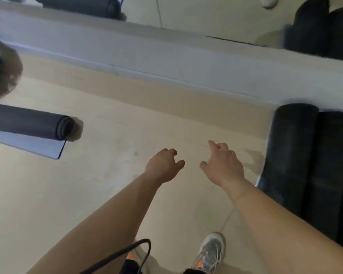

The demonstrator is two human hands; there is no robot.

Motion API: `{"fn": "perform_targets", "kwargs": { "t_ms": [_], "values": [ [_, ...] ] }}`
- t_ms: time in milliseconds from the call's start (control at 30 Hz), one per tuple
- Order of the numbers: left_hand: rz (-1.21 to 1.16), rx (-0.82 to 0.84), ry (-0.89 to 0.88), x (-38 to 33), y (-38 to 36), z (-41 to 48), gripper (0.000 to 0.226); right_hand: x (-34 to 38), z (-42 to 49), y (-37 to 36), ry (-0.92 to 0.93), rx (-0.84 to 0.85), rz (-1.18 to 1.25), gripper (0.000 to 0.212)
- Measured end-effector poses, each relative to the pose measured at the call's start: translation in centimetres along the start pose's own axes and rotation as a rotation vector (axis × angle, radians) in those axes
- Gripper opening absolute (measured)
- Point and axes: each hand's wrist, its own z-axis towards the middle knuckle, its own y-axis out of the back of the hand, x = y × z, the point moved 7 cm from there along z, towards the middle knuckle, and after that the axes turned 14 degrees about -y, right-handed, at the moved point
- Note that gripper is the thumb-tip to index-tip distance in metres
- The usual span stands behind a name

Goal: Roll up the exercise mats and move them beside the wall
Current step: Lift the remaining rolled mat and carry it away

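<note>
Two rolled black mats (309,169) lie side by side on the floor at the right, their far ends against the wall base. A partly rolled dark mat (34,123) lies at the left, with its flat unrolled end (38,145) still spread on the floor. My left hand (162,167) and my right hand (224,165) hang over the bare floor in the middle, fingers loosely curled, holding nothing. Neither hand touches a mat.
A grey wall base (166,56) runs across the far side under a mirror that reflects the mats. My grey shoe (210,252) stands at the bottom. A black strap (127,252) hangs near my left arm. Light floor (107,194) surrounds the hands.
</note>
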Motion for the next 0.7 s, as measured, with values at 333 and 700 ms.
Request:
{"fn": "perform_targets", "kwargs": {
  "t_ms": [333, 700],
  "values": [
    [-0.207, -0.153, 0.284, 32.3, 8.5, -15.8, 0.058, 32.9, -10.0, -12.4, 0.302, 0.106, -0.197, 0.071],
    [-0.238, -0.222, 0.444, 60.7, 19.0, -24.8, 0.059, 58.2, -14.4, -23.4, 0.357, 0.156, -0.256, 0.072]
  ]
}}
